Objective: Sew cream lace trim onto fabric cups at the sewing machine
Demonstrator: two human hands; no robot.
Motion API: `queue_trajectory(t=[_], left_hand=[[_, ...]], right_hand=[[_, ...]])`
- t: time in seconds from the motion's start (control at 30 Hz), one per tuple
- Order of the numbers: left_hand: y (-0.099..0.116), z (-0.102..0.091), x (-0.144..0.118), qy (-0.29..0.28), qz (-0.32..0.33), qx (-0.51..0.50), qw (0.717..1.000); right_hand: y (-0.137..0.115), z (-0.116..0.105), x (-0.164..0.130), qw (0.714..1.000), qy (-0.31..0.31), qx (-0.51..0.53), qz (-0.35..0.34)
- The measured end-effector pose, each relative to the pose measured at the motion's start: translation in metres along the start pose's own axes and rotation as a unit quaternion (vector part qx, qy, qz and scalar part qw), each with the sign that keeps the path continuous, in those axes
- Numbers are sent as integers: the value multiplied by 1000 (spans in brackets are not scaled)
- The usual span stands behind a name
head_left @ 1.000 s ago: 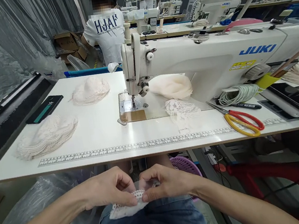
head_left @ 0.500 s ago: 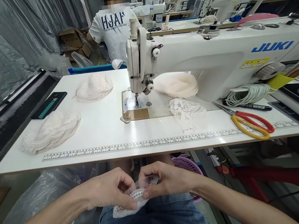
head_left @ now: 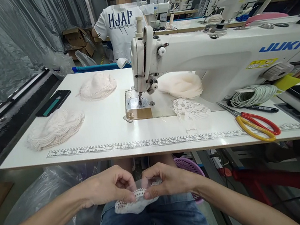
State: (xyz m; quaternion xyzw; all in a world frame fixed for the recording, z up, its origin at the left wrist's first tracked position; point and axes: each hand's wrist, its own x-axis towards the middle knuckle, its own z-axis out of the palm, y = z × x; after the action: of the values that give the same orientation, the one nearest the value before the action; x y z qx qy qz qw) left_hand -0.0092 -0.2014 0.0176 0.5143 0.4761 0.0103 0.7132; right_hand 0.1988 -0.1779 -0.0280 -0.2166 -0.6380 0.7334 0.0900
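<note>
Over my lap, a small white lace piece [head_left: 133, 206] with a dotted, scalloped edge is stretched between both hands. My left hand [head_left: 115, 186] pinches its edge between thumb and fingers. Close beside it, my right hand [head_left: 159, 182] is closed on the same edge, with sheer fabric showing under the fingers. Beyond the table edge stands a white sewing machine [head_left: 200, 53]. Under its arm lies a soft cream fabric piece [head_left: 181, 85], and a lace scrap [head_left: 190, 108] rests in front of that.
Lace stacks [head_left: 57, 129] and a pale fabric pile [head_left: 98, 86] lie on the left, near a dark phone-like object [head_left: 53, 103]. Scissors [head_left: 254, 124] and coiled cord [head_left: 253, 95] are on the right. A ruler strip [head_left: 143, 144] runs along the front. A person [head_left: 121, 30] sits beyond.
The lace has turned slightly and its dotted edge now runs more level between my hands. Both hands keep their pinch. The view has shifted a little to the left.
</note>
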Motion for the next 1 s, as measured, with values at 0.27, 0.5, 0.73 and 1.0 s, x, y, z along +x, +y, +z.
queue_trajectory(t=[0.27, 0.5, 0.73, 1.0], left_hand=[[0, -2, -2, 15, 13, 35, 999], [3, -4, 0, 12, 11, 39, 999], [7, -4, 1, 40, 11, 88, 995], [5, -2, -7, 143, -23, 137, 980]], right_hand=[[-2, -1, 0, 1000, 1, 4, 20], [-3, 0, 4, 999, 6, -2, 40], [-3, 0, 7, 998, 6, 7, 57], [-3, -7, 6, 999, 19, 14, 33]])
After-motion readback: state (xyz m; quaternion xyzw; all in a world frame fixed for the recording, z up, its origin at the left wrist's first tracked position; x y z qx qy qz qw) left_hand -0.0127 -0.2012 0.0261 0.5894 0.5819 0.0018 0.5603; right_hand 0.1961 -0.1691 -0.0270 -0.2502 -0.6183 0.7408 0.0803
